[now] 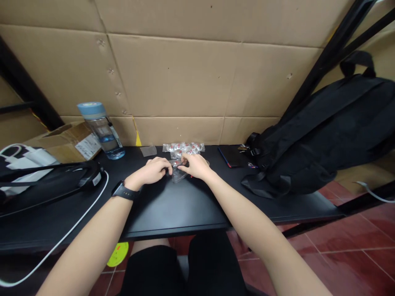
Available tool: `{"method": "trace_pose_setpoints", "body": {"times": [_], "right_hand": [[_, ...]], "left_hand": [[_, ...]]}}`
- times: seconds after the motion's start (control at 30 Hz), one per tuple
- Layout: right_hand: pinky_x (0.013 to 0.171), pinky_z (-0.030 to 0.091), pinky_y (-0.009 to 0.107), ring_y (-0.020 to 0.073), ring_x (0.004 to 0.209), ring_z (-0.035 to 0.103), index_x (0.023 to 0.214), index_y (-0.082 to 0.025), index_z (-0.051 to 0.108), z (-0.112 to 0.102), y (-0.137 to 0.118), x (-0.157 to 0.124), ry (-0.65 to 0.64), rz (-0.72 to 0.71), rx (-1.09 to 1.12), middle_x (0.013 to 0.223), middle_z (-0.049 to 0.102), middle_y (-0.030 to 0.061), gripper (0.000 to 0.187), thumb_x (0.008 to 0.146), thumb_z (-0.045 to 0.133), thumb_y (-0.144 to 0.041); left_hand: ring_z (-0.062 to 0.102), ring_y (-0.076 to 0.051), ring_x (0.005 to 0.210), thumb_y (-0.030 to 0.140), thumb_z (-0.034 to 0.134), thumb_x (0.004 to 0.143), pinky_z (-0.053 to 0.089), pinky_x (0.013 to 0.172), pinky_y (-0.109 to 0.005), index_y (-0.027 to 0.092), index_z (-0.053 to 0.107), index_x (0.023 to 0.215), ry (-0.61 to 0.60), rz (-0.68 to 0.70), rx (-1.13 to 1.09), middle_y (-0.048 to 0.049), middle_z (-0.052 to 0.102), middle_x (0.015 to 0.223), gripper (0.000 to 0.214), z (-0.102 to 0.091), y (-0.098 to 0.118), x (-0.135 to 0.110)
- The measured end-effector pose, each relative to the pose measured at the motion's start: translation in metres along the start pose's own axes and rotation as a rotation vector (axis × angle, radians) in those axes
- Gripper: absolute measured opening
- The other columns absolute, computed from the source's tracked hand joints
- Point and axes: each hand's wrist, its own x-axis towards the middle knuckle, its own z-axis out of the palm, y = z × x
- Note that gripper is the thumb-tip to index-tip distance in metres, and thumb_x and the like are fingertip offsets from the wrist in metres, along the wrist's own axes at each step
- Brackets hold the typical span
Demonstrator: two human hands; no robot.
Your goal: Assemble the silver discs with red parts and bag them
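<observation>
My left hand (154, 169) and my right hand (195, 165) meet at the middle of a black table (173, 205). Both have their fingers curled and pinch a small clear plastic packet (179, 174) with a red-and-white piece inside, held between them just above the tabletop. A black watch sits on my left wrist. Just behind my hands lies a pile of similar clear packets with red-and-white pieces (184, 148), near the cardboard wall.
A water bottle with a blue lid (101, 130) and a cardboard box (66, 141) stand at the back left. A black bag with a white cable (46, 181) lies left. A dark notebook (232, 156) and a black backpack (321, 135) sit on the right.
</observation>
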Motion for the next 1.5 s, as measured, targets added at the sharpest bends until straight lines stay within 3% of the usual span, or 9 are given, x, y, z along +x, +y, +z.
{"method": "trace_pose_setpoints", "body": {"times": [0.13,0.27,0.43,0.6,0.77,0.97,1.1,1.23,1.5], "right_hand": [[0.080,0.046,0.027,0.0181,0.094,0.070,0.110,-0.025,0.066,-0.006,0.005,-0.006,-0.076,-0.029,0.085,0.101,0.076,0.0031,0.018,0.102,0.051,-0.025],[0.083,0.047,0.026,0.0179,0.103,0.069,0.117,-0.028,0.065,-0.004,0.007,-0.007,-0.132,-0.071,0.126,0.110,0.075,0.0009,0.033,0.090,0.062,-0.009],[0.080,0.046,0.029,0.0208,0.095,0.066,0.090,-0.025,0.071,-0.001,0.007,-0.003,-0.073,-0.039,0.021,0.094,0.074,0.0027,0.010,0.090,0.066,-0.017],[0.092,0.044,0.030,0.0197,0.101,0.061,0.082,-0.019,0.067,-0.001,0.020,0.001,-0.058,-0.066,0.111,0.096,0.068,0.0053,0.009,0.089,0.063,-0.014],[0.095,0.043,0.031,0.0182,0.100,0.060,0.074,-0.018,0.061,0.003,0.026,0.002,-0.072,-0.039,0.190,0.096,0.065,0.0056,0.021,0.094,0.054,-0.016],[0.095,0.044,0.035,0.0212,0.106,0.058,0.103,-0.019,0.066,0.006,0.021,-0.003,0.069,-0.072,0.154,0.112,0.063,0.0084,0.015,0.088,0.065,-0.020],[0.104,0.038,0.043,0.0259,0.120,0.057,0.100,-0.023,0.073,0.004,0.017,-0.006,-0.055,-0.159,0.137,0.121,0.067,0.0077,0.013,0.088,0.069,-0.025],[0.103,0.035,0.046,0.0267,0.118,0.060,0.110,-0.027,0.072,0.005,0.012,-0.006,-0.106,-0.051,0.108,0.117,0.073,0.0059,0.024,0.088,0.069,-0.020],[0.105,0.032,0.044,0.0224,0.104,0.069,0.118,-0.027,0.067,-0.001,0.010,-0.003,-0.036,0.084,0.257,0.096,0.079,0.0021,0.023,0.100,0.053,-0.031]], "left_hand": [[0.054,-0.029,0.122,0.013,0.050,0.080,0.042,0.102,-0.045,0.030,0.068,0.107,0.010,-0.090,0.037,-0.0044,0.064,0.123,0.037,0.006,-0.006,0.001],[0.056,-0.030,0.120,0.029,0.062,0.081,0.042,0.100,-0.044,0.029,0.060,0.117,0.080,-0.088,0.029,-0.0055,0.065,0.124,0.036,0.013,-0.008,0.004],[0.056,-0.030,0.119,0.039,0.066,0.083,0.038,0.102,-0.045,0.028,0.067,0.101,0.158,-0.132,0.023,-0.0053,0.069,0.115,0.021,0.015,-0.001,0.007],[0.058,-0.028,0.118,0.034,0.058,0.086,0.038,0.101,-0.044,0.027,0.073,0.082,0.208,-0.189,-0.058,-0.0019,0.072,0.115,0.017,0.011,0.004,0.010],[0.066,-0.026,0.104,0.037,0.056,0.083,0.041,0.092,-0.041,0.030,0.077,0.080,0.225,-0.417,-0.214,0.0011,0.076,0.109,0.023,0.008,0.004,0.013],[0.063,-0.031,0.104,0.035,0.055,0.083,0.035,0.092,-0.046,0.025,0.073,0.070,0.254,-0.394,-0.052,-0.0052,0.076,0.095,0.025,0.018,0.011,0.014],[0.059,-0.030,0.112,0.029,0.056,0.081,0.034,0.094,-0.045,0.025,0.068,0.095,0.374,-0.308,-0.017,-0.0066,0.072,0.111,0.019,0.021,0.017,0.012],[0.058,-0.029,0.117,0.031,0.060,0.079,0.033,0.095,-0.043,0.029,0.056,0.122,0.297,-0.173,-0.070,-0.0054,0.071,0.118,0.043,0.021,0.017,0.009],[0.066,-0.025,0.109,0.024,0.051,0.091,0.030,0.095,-0.043,0.028,0.052,0.123,0.332,-0.263,-0.118,-0.0025,0.078,0.105,0.033,0.018,0.008,0.010]]}}
